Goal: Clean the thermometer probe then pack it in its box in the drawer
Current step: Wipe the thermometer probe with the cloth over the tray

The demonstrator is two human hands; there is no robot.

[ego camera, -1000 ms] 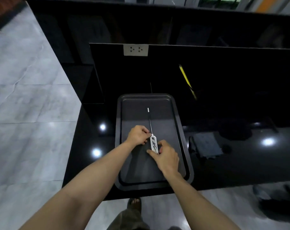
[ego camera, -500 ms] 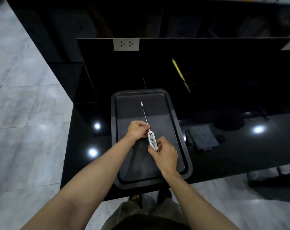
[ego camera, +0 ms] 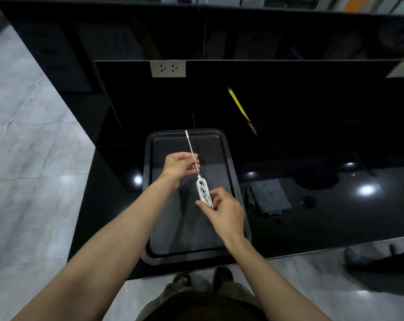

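Your right hand pinches the thermometer body above the tray; your left hand closes lightly round the probe, steadying it, likely for wiping. The cloth lies beside.

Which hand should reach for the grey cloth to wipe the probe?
Right, probably. The folded cloth lies on the counter just right of the tray, nearest the right hand, and the left hand already holds the thermometer by its stem.
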